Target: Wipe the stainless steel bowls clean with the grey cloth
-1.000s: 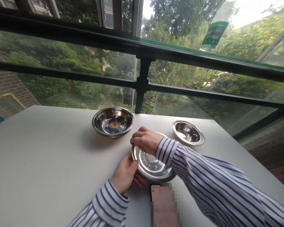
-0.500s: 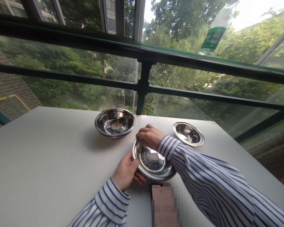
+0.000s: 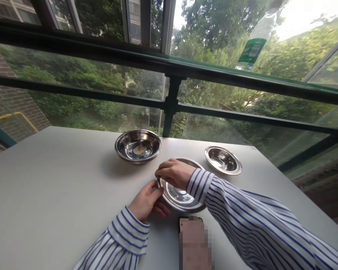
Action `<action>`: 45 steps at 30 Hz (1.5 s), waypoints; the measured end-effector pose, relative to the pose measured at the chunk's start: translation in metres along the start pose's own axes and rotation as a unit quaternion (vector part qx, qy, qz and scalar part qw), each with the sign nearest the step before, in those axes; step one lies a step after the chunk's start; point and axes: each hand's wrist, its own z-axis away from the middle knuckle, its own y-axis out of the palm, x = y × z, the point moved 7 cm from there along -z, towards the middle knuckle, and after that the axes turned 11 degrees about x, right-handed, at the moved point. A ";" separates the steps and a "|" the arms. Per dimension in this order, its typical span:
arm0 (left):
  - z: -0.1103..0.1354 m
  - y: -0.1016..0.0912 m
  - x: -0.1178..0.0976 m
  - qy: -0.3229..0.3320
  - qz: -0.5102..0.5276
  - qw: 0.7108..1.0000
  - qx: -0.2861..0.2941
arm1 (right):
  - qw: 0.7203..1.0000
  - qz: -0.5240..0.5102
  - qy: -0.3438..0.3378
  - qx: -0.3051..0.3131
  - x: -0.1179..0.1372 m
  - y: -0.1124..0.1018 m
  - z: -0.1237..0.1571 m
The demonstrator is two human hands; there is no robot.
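Note:
A shiny steel bowl [image 3: 183,205] sits at the middle of the table, tilted slightly. My left hand [image 3: 146,200] grips its left side, thumb on the rim and fingers curled beneath. Reaching across the bowl, my right hand [image 3: 176,173] has its bent fingers closed over the left rim, just above my left thumb. Its palm and sleeve cover much of the inside, so I cannot tell whether anything lies under the palm.
A larger steel bowl [image 3: 138,155] with a yellow label inside stands back left. A smaller steel bowl [image 3: 224,159] is back right. Close to me lies a pixelated phone [image 3: 194,243] on the white table [image 3: 59,195]. A plastic bottle [image 3: 253,50] stands by the green railing [image 3: 242,80].
My right hand has shifted left and slightly down along the bowl's rim. My left hand has moved a little left and stays on the bowl. The pale patch inside the bowl is now mostly covered.

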 end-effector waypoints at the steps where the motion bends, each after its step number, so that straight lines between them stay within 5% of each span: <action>1: 0.000 0.000 0.001 -0.004 -0.008 1.000 0.003 | 1.000 -0.004 -0.003 -0.003 0.000 0.000 0.000; 12: 0.004 -0.003 -0.003 -0.076 0.023 0.996 -0.042 | 0.996 -0.021 0.057 -0.060 -0.013 -0.001 0.006; 20: 0.006 -0.001 -0.002 -0.089 0.085 0.992 -0.026 | 0.999 -0.026 0.007 -0.025 0.006 0.000 0.004; 27: 0.004 -0.001 0.000 -0.064 0.094 0.993 0.005 | 1.000 -0.004 -0.021 0.017 0.029 0.008 0.020; 33: 0.006 -0.001 0.004 -0.089 0.088 0.992 -0.031 | 0.999 -0.002 0.039 -0.009 0.019 0.005 0.016; 45: 0.004 -0.006 0.002 -0.015 0.056 0.997 -0.043 | 0.998 -0.019 -0.031 0.059 0.044 0.011 0.047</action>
